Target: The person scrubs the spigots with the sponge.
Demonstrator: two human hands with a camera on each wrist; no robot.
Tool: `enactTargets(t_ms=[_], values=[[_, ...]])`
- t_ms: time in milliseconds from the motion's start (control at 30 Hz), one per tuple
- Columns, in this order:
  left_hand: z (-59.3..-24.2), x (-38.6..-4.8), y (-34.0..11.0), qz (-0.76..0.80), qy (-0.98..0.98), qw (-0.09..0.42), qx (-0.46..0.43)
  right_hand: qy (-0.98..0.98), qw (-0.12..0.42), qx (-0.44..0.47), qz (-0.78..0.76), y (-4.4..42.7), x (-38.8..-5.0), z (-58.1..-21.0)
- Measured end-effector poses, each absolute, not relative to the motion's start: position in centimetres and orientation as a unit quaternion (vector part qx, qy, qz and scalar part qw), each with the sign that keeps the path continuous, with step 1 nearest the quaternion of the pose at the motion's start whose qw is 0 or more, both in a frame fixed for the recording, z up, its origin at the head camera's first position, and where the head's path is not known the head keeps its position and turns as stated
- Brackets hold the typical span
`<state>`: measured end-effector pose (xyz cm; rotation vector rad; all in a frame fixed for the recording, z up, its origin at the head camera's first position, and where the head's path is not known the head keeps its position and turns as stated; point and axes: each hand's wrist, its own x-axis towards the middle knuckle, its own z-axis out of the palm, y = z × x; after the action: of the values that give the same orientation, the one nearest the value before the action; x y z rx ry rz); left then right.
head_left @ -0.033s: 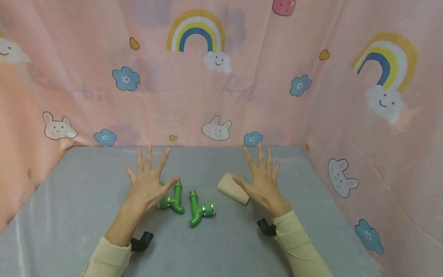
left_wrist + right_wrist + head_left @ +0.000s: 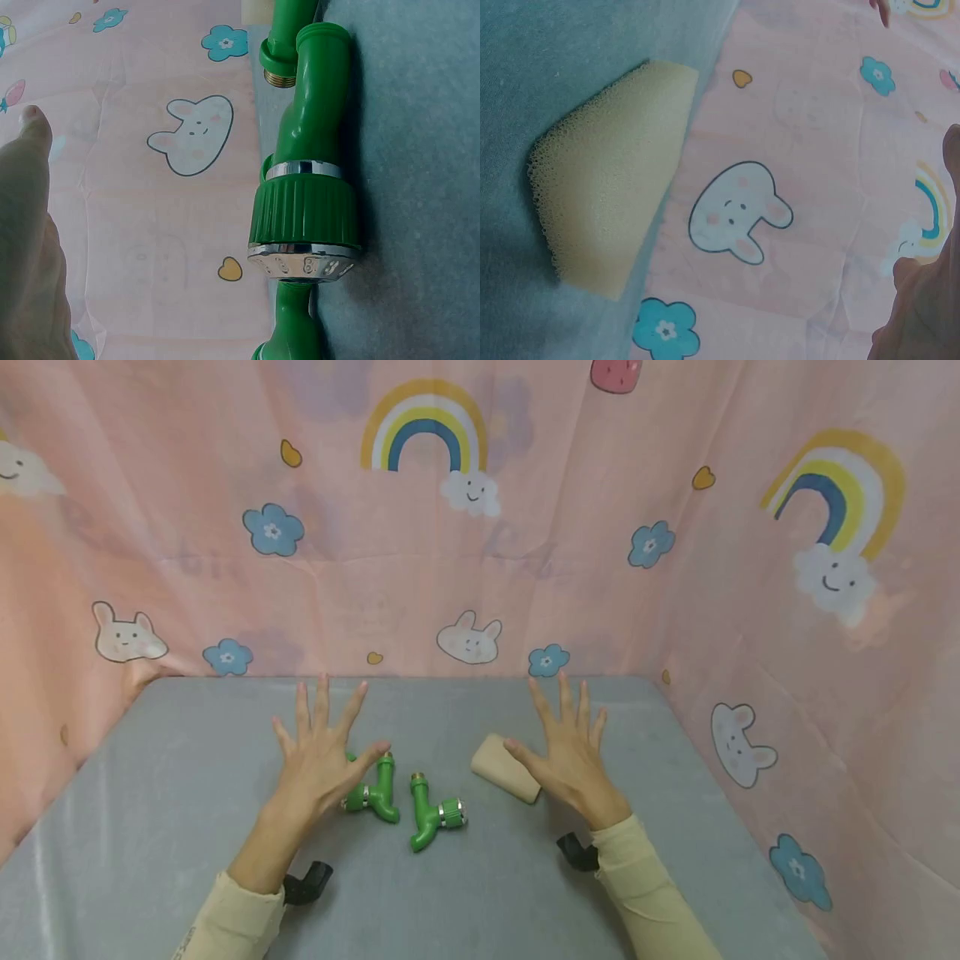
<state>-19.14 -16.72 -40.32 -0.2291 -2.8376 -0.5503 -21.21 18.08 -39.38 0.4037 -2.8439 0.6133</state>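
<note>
My left hand is held over the left part of the table, fingers spread and nothing in it. It partly hides a green tap. A second green tap, with a brass threaded end and a chrome-trimmed knob, lies to its right. In the left wrist view a tap's ribbed knob shows close up, with more green parts above and below; how many taps cannot be told. My right hand, also spread and holding nothing, is above and beside a beige sponge block, whose right end its thumb overlaps in view.
The grey-covered table ends at a pink patterned curtain behind and along both sides. Black curved pieces stick out at both wrists, by the cream sleeves.
</note>
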Motion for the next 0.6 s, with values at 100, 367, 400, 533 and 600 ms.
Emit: enactTargets(t_ms=[100,367,400,533,600], values=[[-40.44,-18.97,-16.77,-0.186,-0.972,0.119,-0.079,-0.963,0.101,0.135,0.21,18.0,-21.08,-39.55],[-40.52,-18.71,-17.07,-0.194,-0.972,0.111,-0.076,-0.966,0.09,0.129,0.207,18.13,-21.01,-40.02],[-40.48,-18.78,-17.06,-0.194,-0.972,0.111,-0.074,-0.966,0.09,0.128,0.205,18.22,-21.11,-40.04],[-40.07,-19.19,-16.86,-0.213,-0.97,0.096,-0.072,-0.964,0.086,0.131,0.214,18.62,-21.54,-39.81],[-39.74,-19.37,-16.7,-0.226,-0.968,0.085,-0.073,-0.962,0.078,0.135,0.223,18.77,-21.69,-39.72]])
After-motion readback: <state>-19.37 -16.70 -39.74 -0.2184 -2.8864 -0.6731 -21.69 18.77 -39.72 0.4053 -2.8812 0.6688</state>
